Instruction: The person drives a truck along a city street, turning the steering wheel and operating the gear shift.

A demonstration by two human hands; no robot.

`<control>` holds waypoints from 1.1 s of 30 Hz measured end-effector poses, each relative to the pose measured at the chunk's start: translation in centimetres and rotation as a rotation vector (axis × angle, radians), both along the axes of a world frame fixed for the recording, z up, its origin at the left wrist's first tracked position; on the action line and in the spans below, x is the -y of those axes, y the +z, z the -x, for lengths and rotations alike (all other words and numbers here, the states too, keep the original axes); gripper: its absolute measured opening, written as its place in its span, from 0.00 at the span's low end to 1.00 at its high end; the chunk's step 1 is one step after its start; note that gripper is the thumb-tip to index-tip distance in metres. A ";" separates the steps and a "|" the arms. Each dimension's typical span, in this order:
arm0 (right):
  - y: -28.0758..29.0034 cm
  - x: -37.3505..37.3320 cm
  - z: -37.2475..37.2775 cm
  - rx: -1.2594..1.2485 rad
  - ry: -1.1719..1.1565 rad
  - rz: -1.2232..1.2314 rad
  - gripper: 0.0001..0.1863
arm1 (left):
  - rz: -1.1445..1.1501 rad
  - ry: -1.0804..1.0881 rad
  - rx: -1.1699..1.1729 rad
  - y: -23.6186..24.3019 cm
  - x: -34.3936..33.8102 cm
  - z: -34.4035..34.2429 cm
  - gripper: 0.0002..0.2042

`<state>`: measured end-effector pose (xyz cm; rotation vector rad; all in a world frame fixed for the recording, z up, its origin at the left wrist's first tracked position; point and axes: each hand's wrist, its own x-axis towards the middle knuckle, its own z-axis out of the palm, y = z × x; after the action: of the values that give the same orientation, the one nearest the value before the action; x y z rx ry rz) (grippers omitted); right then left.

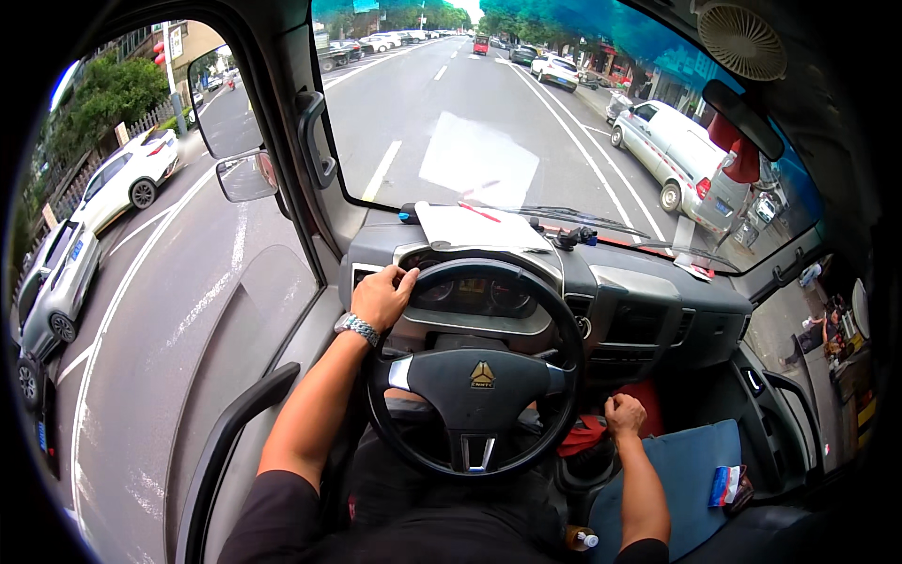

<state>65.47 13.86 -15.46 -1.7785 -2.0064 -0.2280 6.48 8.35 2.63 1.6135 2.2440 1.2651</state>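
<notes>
My left hand (pixel 382 297), with a metal-banded watch (pixel 358 329) on its wrist, is closed around the upper left rim of the black steering wheel (pixel 373 395). Behind the wheel sits the instrument cluster (pixel 470 293). Right of the wheel, my right hand (pixel 625 415) is curled into a fist; whatever is inside it, if anything, is hidden. A red cloth (pixel 584 435) and a dark lever boot (pixel 588 464) lie just left of that hand. My right forearm passes over the blue passenger seat (pixel 691 456).
White papers (pixel 442 228) and a red pen (pixel 479 211) lie on the dashboard. A packet (pixel 725 486) rests on the seat; a bottle (pixel 583 539) stands beside it. Outside, a silver van (pixel 667 141) is at right, white car (pixel 132 179) at left, red vehicle (pixel 481 44) ahead.
</notes>
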 end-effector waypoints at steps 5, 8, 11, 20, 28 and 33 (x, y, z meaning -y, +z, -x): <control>0.1 0.0 -0.4 -0.011 -0.020 0.027 0.15 | 0.074 -0.023 -0.034 0.0 -0.8 -0.4 0.25; 0.7 -1.0 0.9 -0.018 -0.015 0.020 0.15 | 0.002 -0.006 0.002 0.5 -0.5 0.3 0.25; 1.7 -0.9 1.3 0.025 -0.051 0.111 0.17 | 0.020 -0.015 -0.070 0.0 -0.5 0.5 0.25; 5.9 -2.6 2.1 0.365 -0.014 0.663 0.24 | 0.076 -0.021 -0.066 0.9 -0.2 0.0 0.26; 4.0 -4.0 0.7 0.790 -0.062 0.987 0.32 | 0.008 -0.051 -0.053 -0.6 -1.4 -0.4 0.25; 4.5 -3.4 2.0 0.751 -0.060 0.887 0.27 | 0.046 -0.022 -0.087 0.1 -1.6 -0.2 0.26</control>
<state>63.43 17.23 -10.99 -2.5487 -2.8751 0.0029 6.69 9.93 2.75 1.7040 2.2799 1.1513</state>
